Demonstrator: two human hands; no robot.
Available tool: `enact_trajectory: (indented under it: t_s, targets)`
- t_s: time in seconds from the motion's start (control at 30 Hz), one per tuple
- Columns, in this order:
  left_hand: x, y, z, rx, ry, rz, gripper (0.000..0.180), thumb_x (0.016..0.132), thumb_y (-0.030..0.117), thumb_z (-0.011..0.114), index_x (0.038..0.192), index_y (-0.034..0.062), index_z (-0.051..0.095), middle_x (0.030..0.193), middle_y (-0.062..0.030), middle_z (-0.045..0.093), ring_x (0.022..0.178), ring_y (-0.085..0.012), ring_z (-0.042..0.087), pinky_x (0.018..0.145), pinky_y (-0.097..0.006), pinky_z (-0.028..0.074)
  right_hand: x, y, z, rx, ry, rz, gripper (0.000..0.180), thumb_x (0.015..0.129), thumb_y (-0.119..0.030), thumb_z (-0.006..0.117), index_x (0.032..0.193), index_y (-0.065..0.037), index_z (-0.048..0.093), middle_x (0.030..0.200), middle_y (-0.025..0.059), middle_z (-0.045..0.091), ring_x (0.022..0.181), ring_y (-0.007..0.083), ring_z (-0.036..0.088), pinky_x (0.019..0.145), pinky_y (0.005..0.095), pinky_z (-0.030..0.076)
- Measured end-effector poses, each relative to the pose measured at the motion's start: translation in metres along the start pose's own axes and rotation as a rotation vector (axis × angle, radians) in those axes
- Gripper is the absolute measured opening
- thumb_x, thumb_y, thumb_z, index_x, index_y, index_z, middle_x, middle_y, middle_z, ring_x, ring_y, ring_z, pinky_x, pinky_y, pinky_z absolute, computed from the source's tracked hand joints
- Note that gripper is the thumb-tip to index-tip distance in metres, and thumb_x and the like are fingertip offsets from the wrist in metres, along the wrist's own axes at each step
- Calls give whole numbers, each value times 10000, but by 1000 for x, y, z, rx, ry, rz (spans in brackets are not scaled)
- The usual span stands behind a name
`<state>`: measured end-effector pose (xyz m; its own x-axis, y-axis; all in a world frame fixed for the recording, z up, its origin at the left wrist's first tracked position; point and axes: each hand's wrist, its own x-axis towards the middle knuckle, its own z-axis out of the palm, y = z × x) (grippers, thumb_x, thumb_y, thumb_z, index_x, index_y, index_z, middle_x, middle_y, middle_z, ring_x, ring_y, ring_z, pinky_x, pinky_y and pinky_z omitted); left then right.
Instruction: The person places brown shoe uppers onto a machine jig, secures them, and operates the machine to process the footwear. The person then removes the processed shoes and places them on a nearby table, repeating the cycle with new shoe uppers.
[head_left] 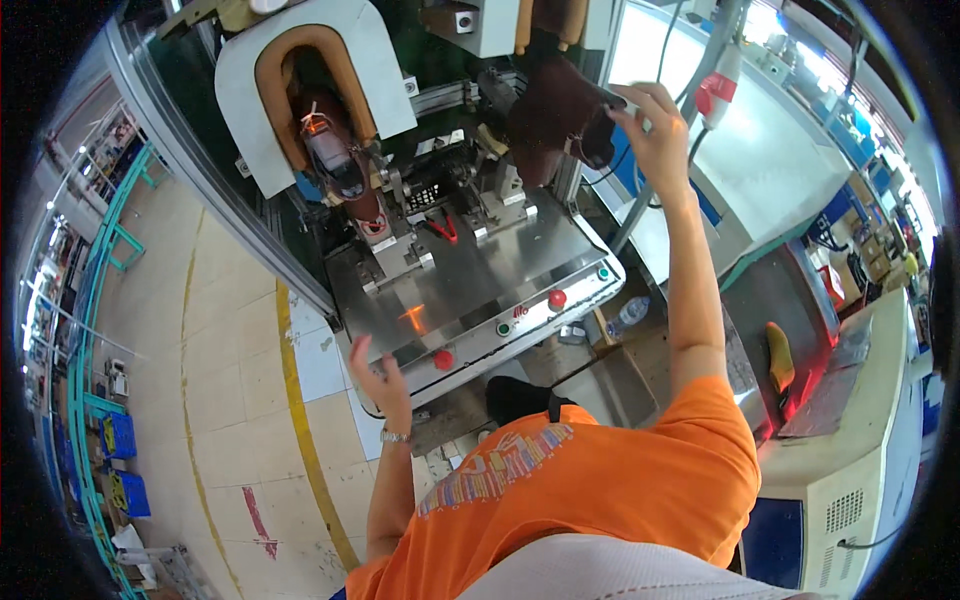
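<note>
My right hand (655,130) is raised to the machine's upper right station, fingers closed on the edge of a dark brown boot (555,110) mounted there. My left hand (378,375), with a watch on the wrist, hovers with fingers spread just off the front edge of the steel machine table (500,270). It holds nothing and is close to a red push button (443,360). In the left station another shoe (335,160) sits inside a white U-shaped pad with tan lining (310,90).
A red laser cross (413,318) glows on the table. A second red button (557,298) and green buttons line its front edge. A water bottle (627,315) lies below right, a yellow object (779,355) on the right bench, blue crates (120,435) at left.
</note>
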<state>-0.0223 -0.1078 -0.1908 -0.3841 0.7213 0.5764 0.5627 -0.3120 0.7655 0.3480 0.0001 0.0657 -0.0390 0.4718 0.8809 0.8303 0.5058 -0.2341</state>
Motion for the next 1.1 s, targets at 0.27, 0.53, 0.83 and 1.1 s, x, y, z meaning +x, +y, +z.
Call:
enact_trajectory:
  t_s: [0.27, 0.53, 0.83, 1.1]
  targets:
    - [13, 129, 56, -310, -389, 407, 370, 746, 49, 587, 1098, 1, 483, 1185, -152, 475, 1124, -288, 435, 961, -394, 320, -10, -24, -32, -269, 267, -410, 248, 625, 21, 588, 845, -88, 623, 800, 36, 613, 658, 191, 564, 604, 294, 398]
    - [-51, 193, 153, -559, -864, -159, 637, 752, 132, 679, 1232, -61, 308, 1283, -150, 384, 1072, -190, 456, 834, -312, 420, -65, -99, -55, -165, 7, -263, 172, 602, -99, 626, 768, -101, 581, 703, 25, 488, 552, 187, 494, 496, 292, 375]
    - [-113, 247, 220, -1335, -1209, -963, 471, 824, 221, 576, 1217, 73, 364, 1208, -70, 439, 1090, -222, 467, 931, -381, 398, -215, -13, -182, -245, -148, 797, 529, 749, -307, 646, 1148, -15, 459, 953, 144, 534, 882, 252, 552, 749, 328, 442]
    - [-205, 209, 314, -556, -1825, -1371, 510, 799, 465, 546, 1178, 136, 450, 1213, -72, 462, 1135, -196, 435, 892, -523, 362, -367, 33, -171, 600, 423, 1302, 279, 748, -76, 645, 980, 26, 529, 848, 58, 600, 767, 107, 563, 637, 245, 458]
